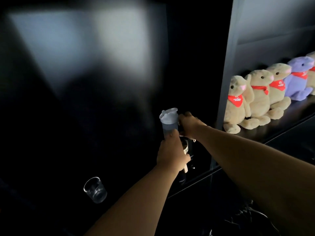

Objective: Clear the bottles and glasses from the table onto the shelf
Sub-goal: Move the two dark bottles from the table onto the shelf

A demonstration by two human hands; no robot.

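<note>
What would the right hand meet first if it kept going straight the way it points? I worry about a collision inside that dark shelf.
Probably the bottle with the pale lid, held by the left hand, just ahead of the right hand. Depth is unclear in the dark.

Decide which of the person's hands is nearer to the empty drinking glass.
Left. The left hand, gripping the grey-lidded bottle, is up and right of the glass; the right hand is farther beyond.
</note>
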